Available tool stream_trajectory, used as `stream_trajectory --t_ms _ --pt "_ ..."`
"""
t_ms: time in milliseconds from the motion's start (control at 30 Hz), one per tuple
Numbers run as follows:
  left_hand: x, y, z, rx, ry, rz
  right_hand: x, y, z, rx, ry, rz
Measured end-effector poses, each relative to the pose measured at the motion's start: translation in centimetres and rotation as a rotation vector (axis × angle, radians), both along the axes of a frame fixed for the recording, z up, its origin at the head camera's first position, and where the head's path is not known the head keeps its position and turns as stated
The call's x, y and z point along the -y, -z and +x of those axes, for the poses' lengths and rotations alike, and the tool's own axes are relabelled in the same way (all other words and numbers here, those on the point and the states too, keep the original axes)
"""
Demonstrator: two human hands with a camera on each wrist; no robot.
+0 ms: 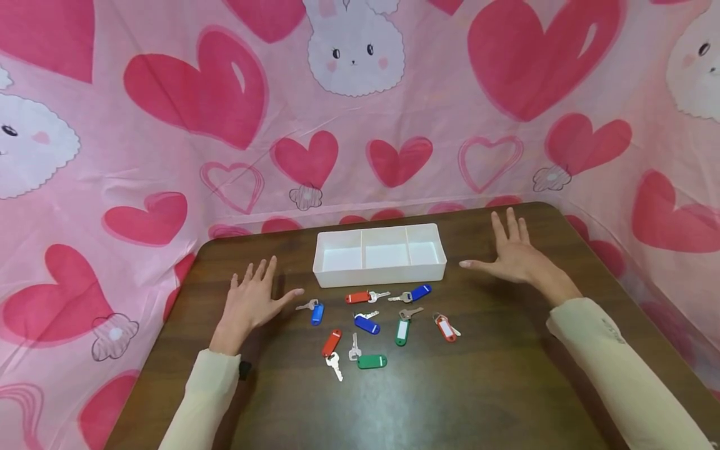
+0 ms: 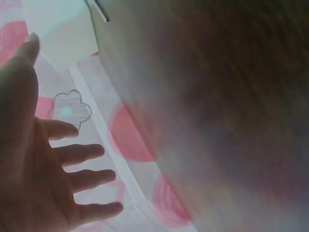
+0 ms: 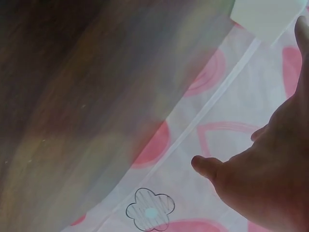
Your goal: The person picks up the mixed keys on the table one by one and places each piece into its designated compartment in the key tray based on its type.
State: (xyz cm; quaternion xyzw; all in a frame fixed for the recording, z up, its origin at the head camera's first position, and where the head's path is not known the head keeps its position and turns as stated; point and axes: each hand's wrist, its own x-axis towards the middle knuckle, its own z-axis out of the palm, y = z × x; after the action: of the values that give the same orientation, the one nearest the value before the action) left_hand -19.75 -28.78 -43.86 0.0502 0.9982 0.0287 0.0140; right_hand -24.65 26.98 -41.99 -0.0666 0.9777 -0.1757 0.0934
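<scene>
My left hand (image 1: 250,301) is spread with straight fingers over the left of the table, its thumb close to a key with a blue tag (image 1: 317,314). To the right of a white three-part tray (image 1: 379,276), my right hand (image 1: 516,257) is spread too, thumb toward the tray's corner. Neither hand holds anything. Between them lie several tagged keys: a red tag (image 1: 357,297) and a blue tag (image 1: 420,292) along the tray's front, a blue tag (image 1: 367,324), a green tag (image 1: 402,332) and a red tag (image 1: 446,328) behind, and a red tag (image 1: 332,343) and green tag (image 1: 372,362) nearest me.
The brown wooden table (image 1: 450,400) has rounded far corners. Pink cloth (image 1: 349,119) with hearts and rabbits hangs behind it and on both sides. The tray stands near the far edge, its three compartments bare inside.
</scene>
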Motion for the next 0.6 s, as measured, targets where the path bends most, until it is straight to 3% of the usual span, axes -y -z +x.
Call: stream_trajectory --t_ms 300,600 --pt "-0.3 0.3 0.6 -0.018 0.056 -0.002 0.9 -0.4 0.2 -0.048 -0.045 -0.068" --pt "-0.6 0.5 0.9 -0.032 0.119 0.022 1.7 -0.8 0.2 -0.061 -0.041 -0.055"
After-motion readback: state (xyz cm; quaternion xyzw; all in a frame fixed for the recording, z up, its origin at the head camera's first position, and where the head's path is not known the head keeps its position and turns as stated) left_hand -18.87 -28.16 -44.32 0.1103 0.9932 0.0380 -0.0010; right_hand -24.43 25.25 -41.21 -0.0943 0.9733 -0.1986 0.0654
